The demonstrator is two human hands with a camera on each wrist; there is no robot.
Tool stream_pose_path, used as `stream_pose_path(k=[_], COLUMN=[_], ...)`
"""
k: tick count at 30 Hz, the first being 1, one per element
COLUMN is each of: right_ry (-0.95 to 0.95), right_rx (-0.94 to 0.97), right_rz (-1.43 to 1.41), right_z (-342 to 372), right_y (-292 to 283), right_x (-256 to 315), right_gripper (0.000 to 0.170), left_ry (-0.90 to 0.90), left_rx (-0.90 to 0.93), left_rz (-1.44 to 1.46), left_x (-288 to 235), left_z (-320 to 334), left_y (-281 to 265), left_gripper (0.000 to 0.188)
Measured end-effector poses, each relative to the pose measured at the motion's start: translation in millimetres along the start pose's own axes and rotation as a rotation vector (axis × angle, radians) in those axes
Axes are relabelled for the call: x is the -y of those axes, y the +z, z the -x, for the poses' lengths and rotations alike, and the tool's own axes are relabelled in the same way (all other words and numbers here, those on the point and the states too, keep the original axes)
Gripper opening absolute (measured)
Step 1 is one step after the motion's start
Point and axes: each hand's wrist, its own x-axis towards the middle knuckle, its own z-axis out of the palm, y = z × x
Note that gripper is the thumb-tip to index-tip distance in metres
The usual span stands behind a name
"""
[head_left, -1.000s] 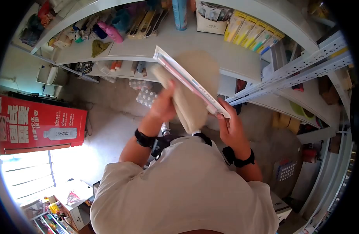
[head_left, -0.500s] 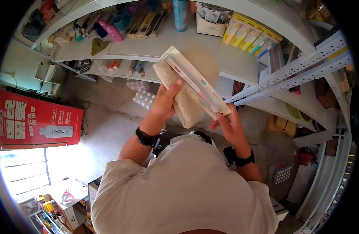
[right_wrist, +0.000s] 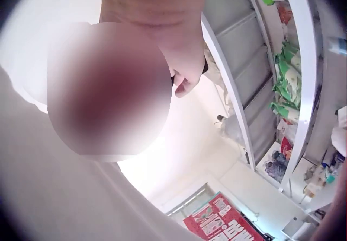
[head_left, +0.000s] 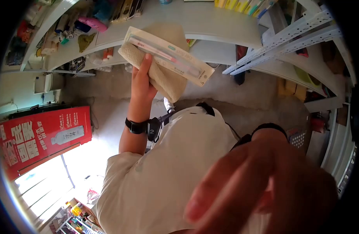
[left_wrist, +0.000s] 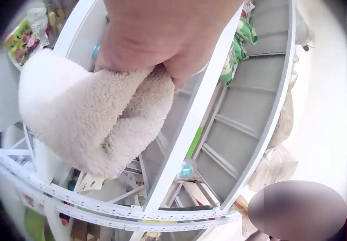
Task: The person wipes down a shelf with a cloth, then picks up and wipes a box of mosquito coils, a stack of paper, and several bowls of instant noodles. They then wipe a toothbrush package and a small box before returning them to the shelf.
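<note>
My left hand grips a folded beige towel and a flat toothbrush pack, its thumb over the towel's near edge. The pack lies slantwise on the towel, with a pink toothbrush behind its clear front. In the left wrist view the towel hangs folded from the left hand, and the pack is hidden. Large and blurred, my right hand is close to the head camera, its fingers extended and slightly bent. The right wrist view shows the right hand beside a blurred round area, with a bit of black at its fingers.
White shelves with goods run across the front, with boxed packs at the top and a pink bottle at left. Perforated metal posts stand at right. A red printed box is at far left.
My right hand has let go of the pack's right end and come up close to the head camera. The left hand, with towel and pack, has shifted up and left in the head view.
</note>
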Motion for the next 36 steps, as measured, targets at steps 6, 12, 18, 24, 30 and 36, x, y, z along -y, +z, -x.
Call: stream_pose_path(k=[6, 12, 18, 24, 30, 36], right_ry=[-0.020, -0.029, -0.044, -0.054, -0.063, -0.062], right_rx=[0.016, 0.037, 0.054, 0.060, 0.064, 0.070], right_rz=[-0.135, -0.220, -0.265, -0.291, -0.324, -0.336], right_z=[0.3, 8.0, 8.0, 9.7, 15.2, 13.4], right_y=[-1.9, -6.8, -2.8, -6.8, -12.3, -12.8], right_x=[-3.2, -1.0, -2.4, 3.8, 13.5, 10.0], right_gripper=[0.037, 0.035, 0.033, 0.031, 0.029, 0.027], left_ry=[0.003, 0.050, 0.040, 0.025, 0.024, 0.038], left_rx=[-0.020, -0.031, -0.035, -0.027, -0.017, -0.044], left_rz=[-0.035, -0.017, -0.042, -0.016, 0.008, -0.009], left_x=[-6.5, -9.8, -4.5, -3.0, -3.1, -1.0], left_z=[5.8, 3.4, 4.4, 1.5, 0.7, -0.9], left_y=[-8.8, -14.1, -14.0, -15.1, -8.6, -4.5], left_gripper=[0.045, 0.041, 0.042, 0.044, 0.043, 0.042])
